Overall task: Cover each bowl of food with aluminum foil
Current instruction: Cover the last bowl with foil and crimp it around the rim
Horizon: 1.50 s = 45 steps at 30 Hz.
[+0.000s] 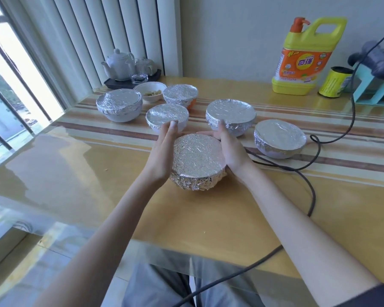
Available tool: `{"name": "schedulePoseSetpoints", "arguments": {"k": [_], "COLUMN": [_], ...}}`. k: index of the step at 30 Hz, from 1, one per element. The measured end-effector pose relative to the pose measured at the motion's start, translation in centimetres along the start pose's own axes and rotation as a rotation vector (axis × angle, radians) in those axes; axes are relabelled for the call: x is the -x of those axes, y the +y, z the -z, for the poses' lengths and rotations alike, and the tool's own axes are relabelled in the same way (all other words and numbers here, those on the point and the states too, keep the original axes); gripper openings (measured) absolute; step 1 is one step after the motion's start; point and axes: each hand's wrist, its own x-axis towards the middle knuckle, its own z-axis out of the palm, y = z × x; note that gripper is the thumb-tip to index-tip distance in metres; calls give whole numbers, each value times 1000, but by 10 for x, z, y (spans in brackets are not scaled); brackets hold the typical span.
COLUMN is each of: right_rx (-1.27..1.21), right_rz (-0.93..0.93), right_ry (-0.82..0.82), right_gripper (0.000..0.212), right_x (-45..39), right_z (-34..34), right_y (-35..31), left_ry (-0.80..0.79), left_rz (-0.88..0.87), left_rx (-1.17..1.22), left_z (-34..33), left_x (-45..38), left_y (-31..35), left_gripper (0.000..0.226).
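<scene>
Foil-covered bowl [197, 161], between both hands' fingers [172, 129]

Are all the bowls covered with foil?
No, one small white bowl near the teapot is open, with food showing inside.

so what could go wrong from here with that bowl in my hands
Both hands, left hand and right hand, press the sides of the foil-wrapped bowl; squeezing harder may tear the crinkled foil. The black cable lies just right of it and could snag a wrist. The small white bowl at the back is uncovered and easy to overlook.
</scene>
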Motion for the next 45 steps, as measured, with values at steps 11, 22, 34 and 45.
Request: {"name": "schedulePoseSetpoints", "arguments": {"k": [11, 22, 34, 45], "right_rx": [260, 198, 180, 317], "right_rz": [126, 193, 197, 39], "right_ry": [135, 236, 264, -100], "right_gripper": [67, 42, 12, 23], "right_x": [89, 91, 78, 32], "right_z": [7, 7, 28, 58], "right_y": [32, 25, 22, 2], "left_ry": [33, -795, -846, -848], "left_rz": [169, -205, -181, -175], "left_rx": [365, -1126, -1323, -1293], "left_z": [-6, 3, -14, -16], "left_x": [21, -8, -14, -14], "left_y": [-10, 49, 53, 56], "left_gripper": [71, 136, 114, 103]}}
